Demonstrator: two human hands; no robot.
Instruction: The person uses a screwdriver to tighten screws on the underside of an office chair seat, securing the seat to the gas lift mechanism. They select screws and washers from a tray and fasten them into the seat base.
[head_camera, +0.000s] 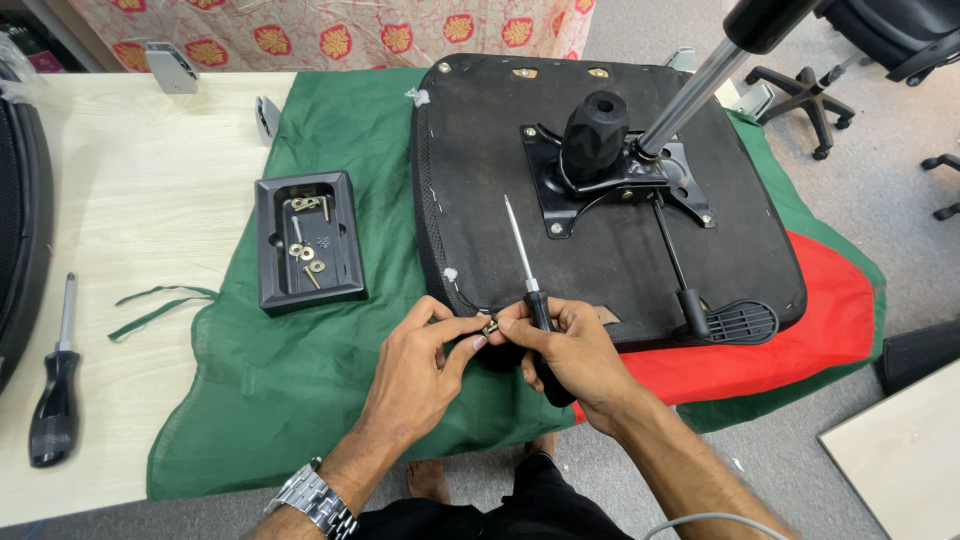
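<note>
The left hand (415, 375) pinches a small brass-coloured screw with a washer (490, 326) between thumb and forefinger, right at the near edge of the upturned black chair seat (480, 170). The right hand (575, 355) is closed around the black handle of a screwdriver (530, 290), shaft pointing up and away over the seat, its fingertips meeting the left's at the screw. The tilt mechanism (610, 170) already looks bolted to the seat's underside, gas cylinder (690, 95) standing out of it. By my reckoning much remains: several more screws and washers lie in the black plastic tray (305, 240) on the green cloth (300, 390). A second screwdriver (55, 400) rests unused on the counter (140, 200). Whether the screw sits in a hole I cannot tell; the fingers hide it
</note>
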